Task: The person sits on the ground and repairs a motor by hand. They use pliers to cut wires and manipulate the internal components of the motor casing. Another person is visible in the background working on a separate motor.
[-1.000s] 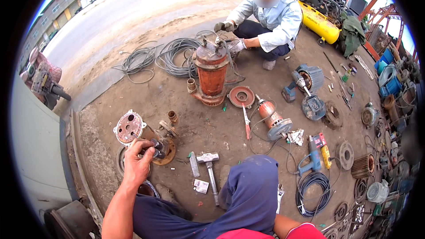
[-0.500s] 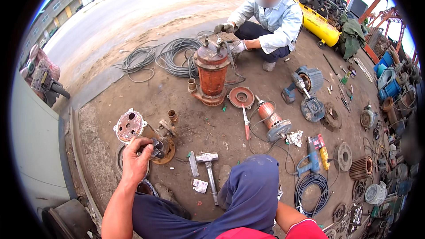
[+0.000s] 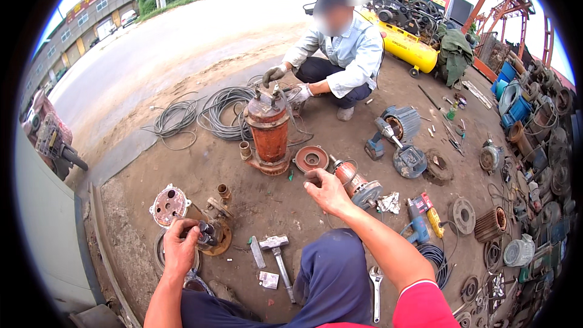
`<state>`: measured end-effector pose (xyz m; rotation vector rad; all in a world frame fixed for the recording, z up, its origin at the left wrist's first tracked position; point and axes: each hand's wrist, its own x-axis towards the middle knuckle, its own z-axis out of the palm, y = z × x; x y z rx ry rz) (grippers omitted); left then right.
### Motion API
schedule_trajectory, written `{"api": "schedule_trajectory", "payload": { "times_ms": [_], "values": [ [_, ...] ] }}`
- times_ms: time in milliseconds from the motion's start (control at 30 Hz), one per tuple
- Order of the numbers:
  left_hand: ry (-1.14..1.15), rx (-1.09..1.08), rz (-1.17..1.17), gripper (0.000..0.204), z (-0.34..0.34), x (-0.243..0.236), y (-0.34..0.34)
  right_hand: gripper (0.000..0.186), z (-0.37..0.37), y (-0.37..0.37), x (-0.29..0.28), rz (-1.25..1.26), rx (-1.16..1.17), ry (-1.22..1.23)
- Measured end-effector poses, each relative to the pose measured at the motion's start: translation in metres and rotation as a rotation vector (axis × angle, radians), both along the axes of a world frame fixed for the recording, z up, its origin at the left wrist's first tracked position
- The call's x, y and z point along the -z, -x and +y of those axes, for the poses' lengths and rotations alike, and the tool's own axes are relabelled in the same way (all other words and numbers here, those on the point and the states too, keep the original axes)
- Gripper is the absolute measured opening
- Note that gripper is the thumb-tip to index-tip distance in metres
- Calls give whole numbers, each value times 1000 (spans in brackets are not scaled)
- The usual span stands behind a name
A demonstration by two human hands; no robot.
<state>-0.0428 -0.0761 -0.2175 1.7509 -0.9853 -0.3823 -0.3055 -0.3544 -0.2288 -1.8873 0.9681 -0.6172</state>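
— So, what is that in your left hand (image 3: 180, 249)?

— My fingers are closed around a small dark metal part (image 3: 206, 235), a stubby greasy piece sitting on a rusty round pump base (image 3: 217, 242). It rests on the dirt ground (image 3: 273, 206) just in front of my left knee, beside a round reddish cover plate (image 3: 169, 205) with holes in its face.

— And your right hand (image 3: 328, 191)?

— It hangs loosely curled, gripping nothing, fingers bent down over the ground, close to a reddish-brown rotor with a silver end (image 3: 357, 183). A flat rusty disc (image 3: 311, 158) lies just beyond it.

— How does the base look?

— Brown, flaking, with a short brass-coloured stub (image 3: 224, 192) standing near it. The dark part on top is much blacker than the rust around it.

— Anything else close by?

— A steel hammer (image 3: 278, 255) lies by my leg, next to a flat grey metal strip (image 3: 257, 251). Further out, a tall rusty orange pump body (image 3: 268, 136) stands upright, and another person (image 3: 340, 54) crouches behind it with gloved hands at its top.
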Motion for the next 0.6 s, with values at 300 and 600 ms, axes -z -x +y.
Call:
{"api": "schedule_trajectory", "payload": {
  "times_ms": [300,600],
  "values": [
    [-23,124,101,39,-5,12,1,26,102,-106,-51,-183,-751,653],
    [-427,394,-214,35,1,3,7,34,140,-119,13,98,-1033,459]
  ]
}}
